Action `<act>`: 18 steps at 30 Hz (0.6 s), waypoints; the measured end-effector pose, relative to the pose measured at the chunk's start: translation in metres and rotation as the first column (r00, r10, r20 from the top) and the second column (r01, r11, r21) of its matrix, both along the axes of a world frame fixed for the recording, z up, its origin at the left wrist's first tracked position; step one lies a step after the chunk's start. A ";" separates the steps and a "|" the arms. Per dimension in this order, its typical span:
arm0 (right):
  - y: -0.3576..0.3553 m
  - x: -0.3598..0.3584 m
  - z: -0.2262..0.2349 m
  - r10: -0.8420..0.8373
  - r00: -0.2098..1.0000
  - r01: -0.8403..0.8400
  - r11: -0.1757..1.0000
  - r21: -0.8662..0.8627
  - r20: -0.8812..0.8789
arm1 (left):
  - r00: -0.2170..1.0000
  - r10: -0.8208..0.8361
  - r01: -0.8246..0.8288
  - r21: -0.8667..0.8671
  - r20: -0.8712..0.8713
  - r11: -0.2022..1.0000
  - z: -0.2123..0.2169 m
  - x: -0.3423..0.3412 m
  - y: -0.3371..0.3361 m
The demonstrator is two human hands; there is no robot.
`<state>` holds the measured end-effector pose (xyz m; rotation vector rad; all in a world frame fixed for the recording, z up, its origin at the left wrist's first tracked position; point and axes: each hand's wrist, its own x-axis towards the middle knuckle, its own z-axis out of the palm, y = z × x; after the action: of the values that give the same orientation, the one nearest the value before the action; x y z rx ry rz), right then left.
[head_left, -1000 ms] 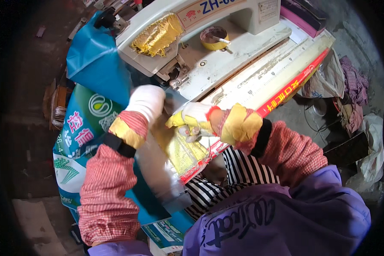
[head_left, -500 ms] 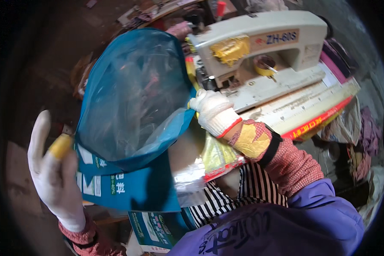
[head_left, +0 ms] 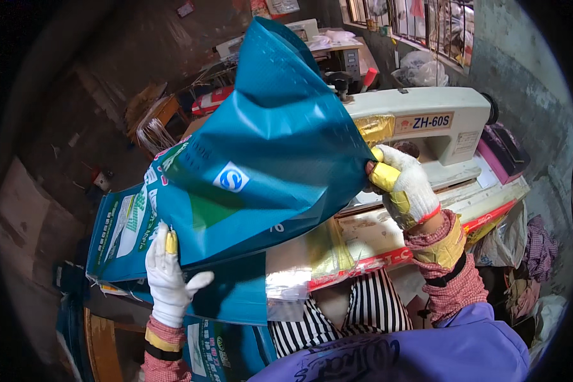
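Observation:
A large teal woven plastic sack (head_left: 280,159) billows in front of me, its outer face turned up and its upper end standing raised at the back. My right hand (head_left: 404,184), in a white glove with yellow tape on the fingers, pinches the sack's right edge beside the sewing machine. Flat against the lower left of the sack rests my left hand (head_left: 169,274), gloved in white, fingers stretched out and thumb apart. More teal sacks (head_left: 118,232) lie stacked under it to the left. The white industrial sewing machine (head_left: 445,102) stands just beyond my right hand.
A long bench edge with a red strip (head_left: 388,260) runs below the machine. A purple box (head_left: 500,153) stands at its right end. Clear plastic bags (head_left: 420,67) lie near the barred window. Folded teal sacks (head_left: 216,350) lie by my striped lap. A wooden stool (head_left: 102,344) stands lower left.
The sack's open mouth, which faced me, has turned away, and its printed outside now shows. My right hand moved right, still gripping the edge. My left hand came in onto the sack.

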<state>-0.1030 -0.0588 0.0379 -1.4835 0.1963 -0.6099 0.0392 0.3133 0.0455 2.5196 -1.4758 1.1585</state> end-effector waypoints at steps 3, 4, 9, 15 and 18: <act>0.005 -0.003 0.011 -0.018 0.999 0.014 0.997 0.074 0.048 | 0.955 0.282 -0.281 0.021 -0.095 0.959 -0.012 0.030 0.031; 0.007 -0.006 0.017 -0.057 0.995 0.055 0.998 0.035 0.085 | 0.930 0.320 -0.327 -0.012 -0.179 0.945 -0.014 0.055 0.050; 0.016 0.019 -0.003 -0.031 0.963 0.067 0.990 -0.127 0.267 | 0.858 0.467 -0.463 0.072 -0.215 0.883 0.053 0.144 0.093; 0.014 0.021 -0.014 -0.077 0.990 0.085 0.994 -0.065 0.120 | 0.850 0.281 -0.277 -0.074 0.445 0.958 0.123 0.107 0.045; -0.003 0.031 -0.049 -0.053 0.989 0.053 0.999 -0.001 0.137 | 0.875 0.401 -0.410 -0.024 0.271 0.912 0.043 0.101 0.072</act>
<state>-0.0715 -0.0619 -0.0108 -1.4389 0.1277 -0.7532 0.1399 0.3852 0.0890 2.8815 -1.0247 1.6014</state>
